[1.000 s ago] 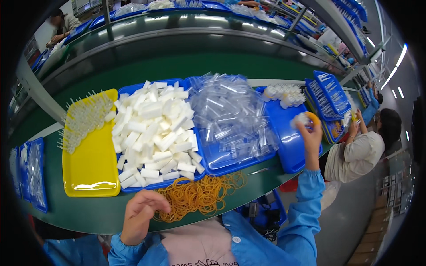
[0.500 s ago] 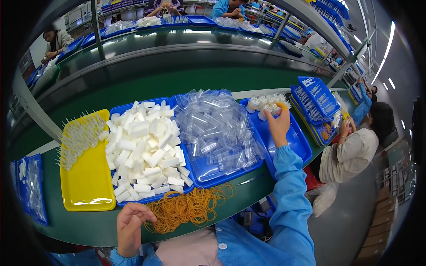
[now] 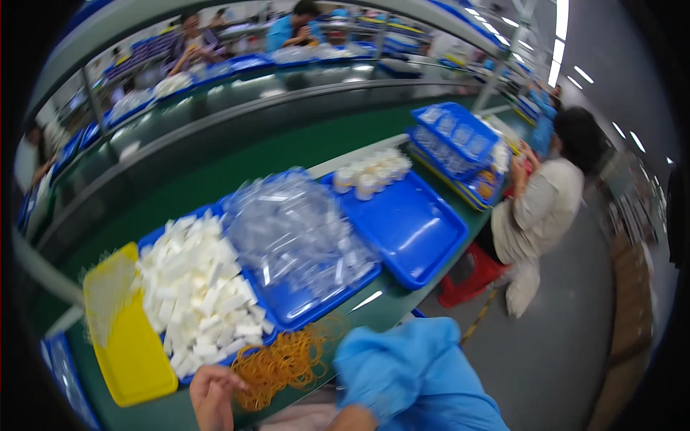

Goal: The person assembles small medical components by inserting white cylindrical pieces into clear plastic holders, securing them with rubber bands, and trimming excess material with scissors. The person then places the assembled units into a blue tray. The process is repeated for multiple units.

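Holds the left hand at the lower left, at the near left end of a heap of amber rubber bands, with fingers loosely bent rather than clenched and tips at the heap's edge; cannot tell whether pinching a band. Shows a bent right arm in a blue sleeve, plus a bit of bare wrist at the lower edge; leaves the right hand out of view beyond, so cannot tell whether released, clenched or grasping anything.

Has the rubber bands lying loose on the green table, on the near side of a slanting row of trays. Starts, at the left, with a yellow tray bearing thin clear pieces, blurred, toward the far end. Continues with white blocks piled high over a blue tray, then clear plastic pieces heaped on a second blue tray, then a third blue tray with small whitish bundles clustered at the far end. Farther right, shows stacked blue and yellow trays, with a co-worker in a pale top beside them, near a red stool.
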